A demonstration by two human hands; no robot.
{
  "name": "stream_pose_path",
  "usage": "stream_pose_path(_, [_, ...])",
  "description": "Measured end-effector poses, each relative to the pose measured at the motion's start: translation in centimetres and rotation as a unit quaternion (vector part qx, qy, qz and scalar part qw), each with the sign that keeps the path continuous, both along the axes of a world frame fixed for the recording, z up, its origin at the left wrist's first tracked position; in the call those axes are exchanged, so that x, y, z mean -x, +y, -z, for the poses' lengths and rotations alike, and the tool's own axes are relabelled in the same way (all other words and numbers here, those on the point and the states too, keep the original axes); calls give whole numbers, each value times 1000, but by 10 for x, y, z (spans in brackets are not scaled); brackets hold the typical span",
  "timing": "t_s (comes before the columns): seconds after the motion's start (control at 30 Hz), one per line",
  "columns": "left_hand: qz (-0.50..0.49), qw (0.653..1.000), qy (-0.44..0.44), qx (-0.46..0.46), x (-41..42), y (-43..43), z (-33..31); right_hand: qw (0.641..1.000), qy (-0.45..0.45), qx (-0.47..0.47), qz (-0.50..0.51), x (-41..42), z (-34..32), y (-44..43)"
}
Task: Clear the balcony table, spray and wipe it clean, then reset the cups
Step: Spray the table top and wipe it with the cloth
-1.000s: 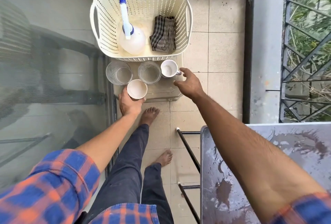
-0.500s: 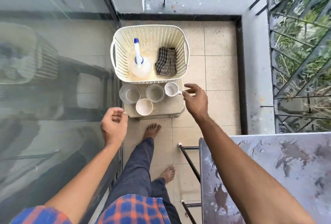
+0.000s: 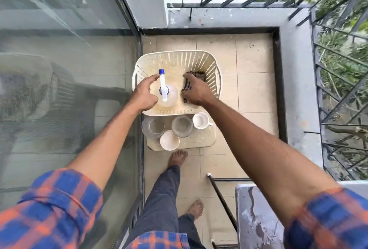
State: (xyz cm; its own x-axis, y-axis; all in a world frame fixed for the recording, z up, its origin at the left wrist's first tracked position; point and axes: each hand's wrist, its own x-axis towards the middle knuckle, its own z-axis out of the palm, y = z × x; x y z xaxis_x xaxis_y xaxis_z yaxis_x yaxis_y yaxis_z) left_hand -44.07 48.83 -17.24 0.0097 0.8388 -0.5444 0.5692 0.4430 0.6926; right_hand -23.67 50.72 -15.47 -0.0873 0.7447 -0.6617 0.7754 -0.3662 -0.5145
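At the near right, the corner of the table (image 3: 256,219) is in view; its grey top is wet and stained, with dark patches. No cups stand on the visible part. Both forearms reach forward from rolled plaid sleeves (image 3: 49,209).

Further out, on the tiled floor, a low cream stool (image 3: 201,139) carries four vessels: two clear glasses (image 3: 153,127) side by side, a white cup (image 3: 169,140) on the near edge, and a white mug (image 3: 200,121) with a handle at the right. All stand upright and close together.

Beyond the stool sits a cream perforated basket (image 3: 175,59). Inside it, on the left, stands a clear spray bottle (image 3: 166,93) with a white and blue nozzle. The left hand (image 3: 145,93) is half open, fingers curved around the left side of the bottle; firm contact cannot be confirmed. On the right of the basket lies a dark checked cloth (image 3: 196,74). The right hand (image 3: 196,89) lies on top of it, fingers spread and bent downward; whether it has gripped the cloth cannot be told.
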Motion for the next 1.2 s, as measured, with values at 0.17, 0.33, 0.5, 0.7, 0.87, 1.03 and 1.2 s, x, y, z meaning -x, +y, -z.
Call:
stream_pose_path(0.17, [-6, 999, -25, 40, 3, -5, 30, 992, -95, 35, -79, 8, 43, 7])
stream_pose_path(0.33, [20, 997, 6, -73, -9, 1, 49, 981, -144, 9, -130, 10, 69, 8])
stream_pose_path(0.5, [56, 981, 31, -183, -21, 7, 60, 967, -184, -36, -170, 14, 83, 17])
stream_pose_path(0.7, [4, 979, 39, -202, -29, 6, 59, 971, -188, -69, -131, 10, 91, 23])
stream_pose_path(0.87, [-18, 968, -6, -248, -32, 1, 55, 974, -172, -136, -60, 4, 96, 23])
stream_pose_path(1.03, [-48, 956, -25, -287, -39, 4, 49, 982, -146, -118, -16, 2, 89, 22])
stream_pose_path(1.2, [-86, 946, -36, -310, -39, 12, 30, 984, -90, -143, 62, 3, 76, 12])
